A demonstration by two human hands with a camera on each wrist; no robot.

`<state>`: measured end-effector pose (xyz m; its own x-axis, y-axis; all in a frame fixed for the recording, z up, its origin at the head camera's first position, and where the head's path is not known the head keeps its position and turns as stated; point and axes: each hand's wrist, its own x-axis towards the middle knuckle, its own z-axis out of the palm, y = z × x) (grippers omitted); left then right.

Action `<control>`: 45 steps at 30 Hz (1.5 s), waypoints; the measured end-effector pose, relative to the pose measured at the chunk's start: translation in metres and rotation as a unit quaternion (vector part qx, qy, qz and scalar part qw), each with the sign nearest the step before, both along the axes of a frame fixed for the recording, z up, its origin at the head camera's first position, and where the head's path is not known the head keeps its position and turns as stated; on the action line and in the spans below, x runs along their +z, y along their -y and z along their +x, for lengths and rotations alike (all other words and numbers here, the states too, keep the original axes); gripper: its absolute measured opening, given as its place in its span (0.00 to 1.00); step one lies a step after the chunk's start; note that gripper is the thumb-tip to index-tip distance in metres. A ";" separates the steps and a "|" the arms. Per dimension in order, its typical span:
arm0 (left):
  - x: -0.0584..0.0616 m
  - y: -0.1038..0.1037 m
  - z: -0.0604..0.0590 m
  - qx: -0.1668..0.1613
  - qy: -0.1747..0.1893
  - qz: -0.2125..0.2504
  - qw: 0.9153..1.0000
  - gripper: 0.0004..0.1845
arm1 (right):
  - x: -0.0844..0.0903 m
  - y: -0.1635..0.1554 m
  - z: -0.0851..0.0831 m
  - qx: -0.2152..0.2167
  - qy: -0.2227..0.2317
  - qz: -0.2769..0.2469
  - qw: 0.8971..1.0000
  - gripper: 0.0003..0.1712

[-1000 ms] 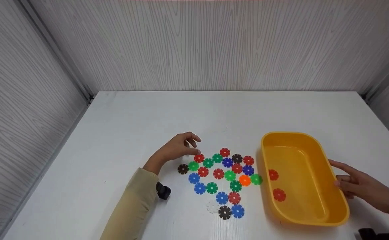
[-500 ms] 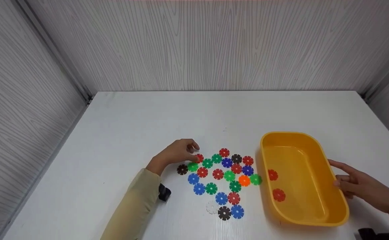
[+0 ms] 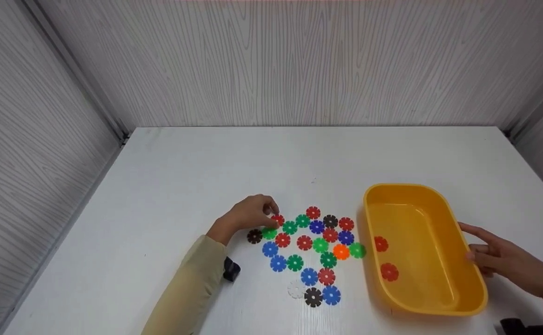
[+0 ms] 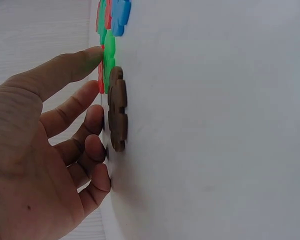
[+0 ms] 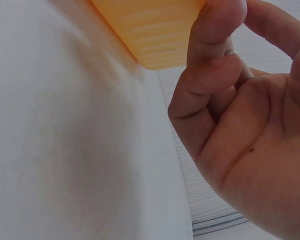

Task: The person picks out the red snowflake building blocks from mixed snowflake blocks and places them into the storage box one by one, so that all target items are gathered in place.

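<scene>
Several flat notched discs in red, green, blue, brown, orange and white lie in a cluster [image 3: 313, 251] on the white table. My left hand [image 3: 271, 215] is at the cluster's upper left, thumb and forefinger pinching a red disc [image 3: 278, 219]. In the left wrist view the left hand [image 4: 96, 70] closes on that red disc [image 4: 100, 82], with a green disc [image 4: 109, 60] and a brown disc [image 4: 117, 107] beside it. My right hand [image 3: 473, 246] rests with straight fingers against the right rim of a yellow tub [image 3: 404, 187]. The tub holds two red discs [image 3: 381, 244].
Grey wood-grain walls close the table [image 3: 206, 163] in at the back and both sides. The tub's wall [image 5: 160, 30] fills the top of the right wrist view above my thumb. A black wrist strap [image 3: 231, 269] shows on my left sleeve.
My left hand has come down and its fingers have curled in onto the red disc at the cluster's edge. The right hand and the tub have stayed put.
</scene>
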<state>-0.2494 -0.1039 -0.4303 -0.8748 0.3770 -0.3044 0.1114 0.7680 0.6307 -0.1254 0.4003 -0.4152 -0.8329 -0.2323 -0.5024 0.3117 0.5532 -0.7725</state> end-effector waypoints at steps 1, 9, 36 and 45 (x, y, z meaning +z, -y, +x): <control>0.000 0.000 0.000 0.002 0.000 0.000 1.000 0.18 | 0.000 0.000 0.000 0.001 -0.001 -0.002 1.000 0.47; -0.002 -0.002 -0.001 0.002 -0.005 -0.011 1.000 0.18 | -0.001 -0.005 0.002 0.024 -0.022 -0.032 0.999 0.40; 0.005 -0.010 0.000 0.012 -0.020 -0.017 1.000 0.18 | 0.000 -0.004 0.002 0.017 -0.022 -0.018 0.999 0.42; 0.004 -0.011 0.002 0.031 -0.008 0.026 0.999 0.18 | -0.001 -0.002 0.003 0.018 -0.026 -0.011 0.999 0.43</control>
